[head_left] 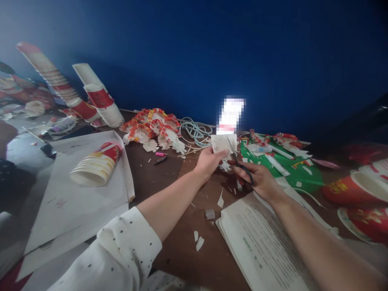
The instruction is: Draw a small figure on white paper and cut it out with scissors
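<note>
Near the middle of the view, my left hand (208, 162) pinches a small piece of white paper (220, 143) between thumb and fingers. My right hand (257, 177) is closed on a pair of black-handled scissors (247, 171). The blades point up and lie against the paper's right side. Just below the paper is a white cut-out shaped like a little hand (224, 165). Behind the paper stands a bright phone-like screen, blurred out. White paper scraps (199, 243) lie on the brown table (172, 226) below my hands.
Paper cups (93, 167) rest on a white board (69, 202) at left, with stacked cups (104, 105) behind. Red paper cut-outs (154, 125) and coiled cord (195, 130) lie at the back. Right are a green mat (306, 178), printed sheets (257, 242) and red cups (348, 188).
</note>
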Demonstrator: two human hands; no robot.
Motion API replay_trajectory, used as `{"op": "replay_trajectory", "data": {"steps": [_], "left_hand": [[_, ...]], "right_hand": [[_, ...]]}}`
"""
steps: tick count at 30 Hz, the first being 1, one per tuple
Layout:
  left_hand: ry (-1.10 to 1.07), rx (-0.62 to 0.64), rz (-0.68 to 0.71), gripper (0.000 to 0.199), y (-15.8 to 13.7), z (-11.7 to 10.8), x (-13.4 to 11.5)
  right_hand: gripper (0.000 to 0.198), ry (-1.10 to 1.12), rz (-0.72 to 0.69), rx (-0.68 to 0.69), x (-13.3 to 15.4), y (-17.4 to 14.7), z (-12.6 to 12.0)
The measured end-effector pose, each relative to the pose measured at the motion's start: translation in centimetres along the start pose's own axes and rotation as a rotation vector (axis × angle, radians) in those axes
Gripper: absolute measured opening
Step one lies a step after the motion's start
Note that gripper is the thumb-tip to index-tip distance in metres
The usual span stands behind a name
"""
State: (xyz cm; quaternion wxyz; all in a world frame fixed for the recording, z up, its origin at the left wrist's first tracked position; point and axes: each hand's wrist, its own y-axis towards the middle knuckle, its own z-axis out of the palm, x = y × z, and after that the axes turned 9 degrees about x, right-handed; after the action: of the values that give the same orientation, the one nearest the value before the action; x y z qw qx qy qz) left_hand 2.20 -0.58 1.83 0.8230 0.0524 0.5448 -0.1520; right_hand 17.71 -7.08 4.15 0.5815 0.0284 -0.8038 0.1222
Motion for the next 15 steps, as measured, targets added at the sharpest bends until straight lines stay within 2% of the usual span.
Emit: {"op": "replay_trajectory", "data": {"steps": [7,12,15], "left_hand": [[-0.003,0.013,0.005,0.029,0.23,-0.2,0.29],[0.017,0.03,0.01,0.026,0.09,-0.07,0.36],[0.035,0.04,0.018,0.026,0.01,0.01,0.4]], "right_hand": [[0.054,0.017,0.0,0.007,0.04,0.08,0.06],[0.044,0.001,0.004,0.027,0.58,-0.06,0.28],[0.045,-0.03,0.004,0.02,0.96,-0.21,0.32]]}}
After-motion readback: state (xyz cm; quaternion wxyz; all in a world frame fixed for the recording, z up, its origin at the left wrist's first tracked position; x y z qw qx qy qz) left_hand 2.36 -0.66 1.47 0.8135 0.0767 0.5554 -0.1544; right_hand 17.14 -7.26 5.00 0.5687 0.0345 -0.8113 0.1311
